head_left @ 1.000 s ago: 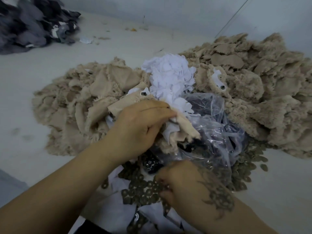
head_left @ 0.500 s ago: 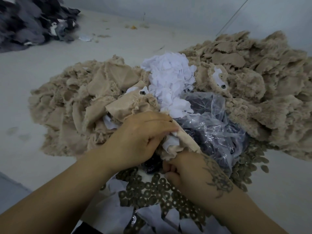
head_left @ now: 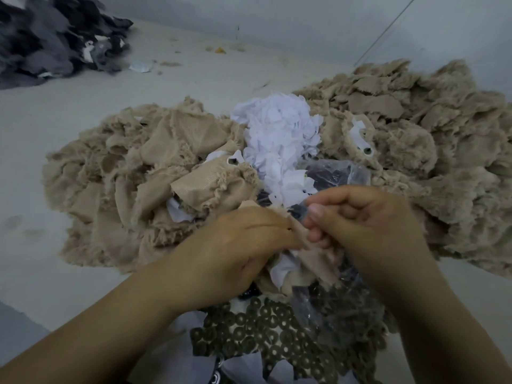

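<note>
Now the right hand point(head_left: 368, 225) is up at the beige fabric piece point(head_left: 313, 261). A second ago it was low, down among the metal rings point(head_left: 263, 328) spread near the person. Half a second ago it had come up under the piece. Its fingers point(head_left: 315, 236) are curled tight with the thumb pressed against them, and they seem to nip the piece's upper edge. Whether a ring sits inside that pinch cannot be told.

The left hand point(head_left: 238, 253) has dropped a little and grips the same piece from the other side, fingers folded over it, with a white lining scrap point(head_left: 282, 270) showing just below. My reading is that picking up a ring is over and fitting it to the cloth is about to start.

The piece is held above the rings, between the two hands. Its long axis runs roughly away from and toward the person. The upper end points at the white scrap heap point(head_left: 279, 128). The frayed lower end hangs toward the rings, slanting slightly to the right.

A clear plastic bag point(head_left: 338, 173) lies just behind the hands. Beige cuttings point(head_left: 415, 139) are heaped on either side across the worktop point(head_left: 83, 112), and dark grey cuttings point(head_left: 50, 37) are piled well apart at the far left.
</note>
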Tool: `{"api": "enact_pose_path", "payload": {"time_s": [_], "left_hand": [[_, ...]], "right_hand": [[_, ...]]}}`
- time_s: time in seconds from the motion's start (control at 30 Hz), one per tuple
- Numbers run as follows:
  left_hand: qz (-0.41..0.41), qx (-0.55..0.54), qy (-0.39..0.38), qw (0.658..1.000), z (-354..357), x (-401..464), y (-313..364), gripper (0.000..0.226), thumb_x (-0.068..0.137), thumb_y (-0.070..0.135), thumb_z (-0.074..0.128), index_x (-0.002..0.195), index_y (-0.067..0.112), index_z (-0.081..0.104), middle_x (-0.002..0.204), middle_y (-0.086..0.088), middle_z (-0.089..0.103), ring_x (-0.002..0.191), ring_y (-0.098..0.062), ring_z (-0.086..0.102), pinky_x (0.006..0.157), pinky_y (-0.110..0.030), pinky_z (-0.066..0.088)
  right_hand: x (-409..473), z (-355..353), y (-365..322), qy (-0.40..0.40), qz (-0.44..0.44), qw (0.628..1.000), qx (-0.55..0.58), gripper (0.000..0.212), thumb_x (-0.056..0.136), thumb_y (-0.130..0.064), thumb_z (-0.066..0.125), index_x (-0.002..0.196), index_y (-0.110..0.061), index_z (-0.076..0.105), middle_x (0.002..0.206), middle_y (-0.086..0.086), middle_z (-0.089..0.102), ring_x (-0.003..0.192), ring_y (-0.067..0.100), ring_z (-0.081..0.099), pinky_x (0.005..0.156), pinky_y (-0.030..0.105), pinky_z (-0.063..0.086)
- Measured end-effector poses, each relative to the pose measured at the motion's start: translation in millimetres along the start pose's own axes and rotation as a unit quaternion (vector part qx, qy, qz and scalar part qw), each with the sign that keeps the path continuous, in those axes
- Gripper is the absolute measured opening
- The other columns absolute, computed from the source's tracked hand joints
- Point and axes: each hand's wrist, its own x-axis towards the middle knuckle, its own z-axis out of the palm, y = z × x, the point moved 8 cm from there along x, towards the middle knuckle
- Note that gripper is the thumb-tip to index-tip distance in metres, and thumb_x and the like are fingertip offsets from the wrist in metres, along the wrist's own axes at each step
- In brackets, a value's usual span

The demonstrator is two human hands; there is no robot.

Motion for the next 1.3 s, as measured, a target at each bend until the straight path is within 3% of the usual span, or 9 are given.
{"api": "enact_pose_path", "payload": {"time_s": [0.1,0.2,0.37,0.47,0.6,0.77,0.9,1.17,1.3], "left_hand": [[-0.013,-0.004,-0.005,1.000,3.1,2.4,-0.7,0.026,0.094,0.001,0.051,0.114,0.003,0.068,0.108,-0.007,0.069,0.098,-0.018,0.063,0.086,-0.027,0.051],[-0.043,-0.003,0.021,0.999,-2.5,5.1,-1.6,0.017,0.094,0.014,0.055,0.111,0.015,0.056,0.103,0.009,0.059,0.088,-0.007,0.059,0.082,-0.008,0.044],[-0.081,0.038,0.035,0.995,0.7,8.8,-5.6,0.019,0.092,0.023,0.058,0.091,0.008,0.069,0.074,0.000,0.065,0.064,-0.009,0.053,0.059,-0.019,0.041],[-0.093,0.033,0.076,0.992,-4.2,9.2,-5.2,0.020,0.090,0.025,0.063,0.086,0.008,0.071,0.075,0.001,0.069,0.063,-0.007,0.058,0.057,-0.023,0.044],[-0.111,0.031,0.111,0.987,-11.9,8.5,-6.0,0.019,0.087,0.027,0.066,0.083,0.009,0.072,0.075,0.004,0.070,0.066,-0.005,0.059,0.061,-0.017,0.045],[-0.087,0.038,0.094,0.991,-12.0,13.5,-0.4,0.020,0.088,0.027,0.065,0.080,0.010,0.073,0.075,0.005,0.072,0.065,-0.006,0.061,0.060,-0.021,0.045],[-0.085,0.023,0.100,0.991,-11.8,15.7,1.1,0.020,0.086,0.027,0.067,0.079,0.010,0.075,0.073,0.004,0.072,0.064,-0.006,0.062,0.058,-0.022,0.045],[-0.135,-0.004,0.152,0.979,-16.8,11.1,-10.7,0.021,0.083,0.028,0.071,0.078,0.009,0.075,0.073,0.005,0.071,0.067,-0.003,0.062,0.059,-0.018,0.047],[-0.152,0.010,0.179,0.972,-18.5,8.2,-12.7,0.023,0.083,0.030,0.068,0.086,0.007,0.073,0.081,0.009,0.070,0.072,-0.003,0.062,0.064,-0.012,0.048]], "right_hand": [[6.6,11.4,16.6,-0.035,0.069,0.991,0.106,0.019,0.072,-0.013,0.072,0.090,-0.007,0.075,0.074,0.013,0.075,0.056,0.011,0.067,0.053,0.015,0.052],[8.8,1.2,17.8,0.011,0.028,0.998,0.062,0.014,0.079,-0.018,0.069,0.085,-0.010,0.078,0.071,0.008,0.074,0.059,0.012,0.067,0.056,0.017,0.053],[1.0,13.1,7.9,0.012,-0.054,0.998,0.011,0.021,0.076,-0.026,0.068,0.088,-0.013,0.079,0.080,-0.004,0.078,0.075,0.008,0.074,0.065,0.014,0.055],[0.8,9.0,7.2,0.023,-0.064,0.997,0.037,0.019,0.076,-0.026,0.067,0.089,-0.017,0.079,0.081,-0.004,0.078,0.077,0.009,0.074,0.068,0.015,0.056],[-0.7,11.0,-0.6,0.009,-0.104,0.994,-0.001,0.019,0.079,-0.026,0.065,0.093,-0.022,0.077,0.086,-0.009,0.078,0.082,0.007,0.074,0.073,0.015,0.055],[-4.9,-1.6,-3.9,0.098,-0.157,0.982,-0.024,0.010,0.075,-0.027,0.071,0.084,-0.027,0.076,0.075,-0.013,0.076,0.068,0.004,0.073,0.064,0.014,0.055],[-4.0,-0.5,-1.0,0.088,-0.161,0.983,-0.013,0.005,0.073,-0.028,0.073,0.077,-0.029,0.075,0.071,-0.011,0.075,0.064,0.006,0.071,0.060,0.016,0.055],[-4.2,7.0,-11.4,0.034,-0.239,0.968,-0.069,0.019,0.084,-0.015,0.070,0.090,-0.032,0.071,0.084,-0.024,0.073,0.080,-0.002,0.070,0.070,0.011,0.052],[-7.9,5.6,-17.0,0.033,-0.274,0.954,-0.117,0.012,0.086,-0.022,0.069,0.098,-0.026,0.072,0.093,-0.018,0.073,0.087,0.001,0.070,0.074,0.014,0.053]]}}
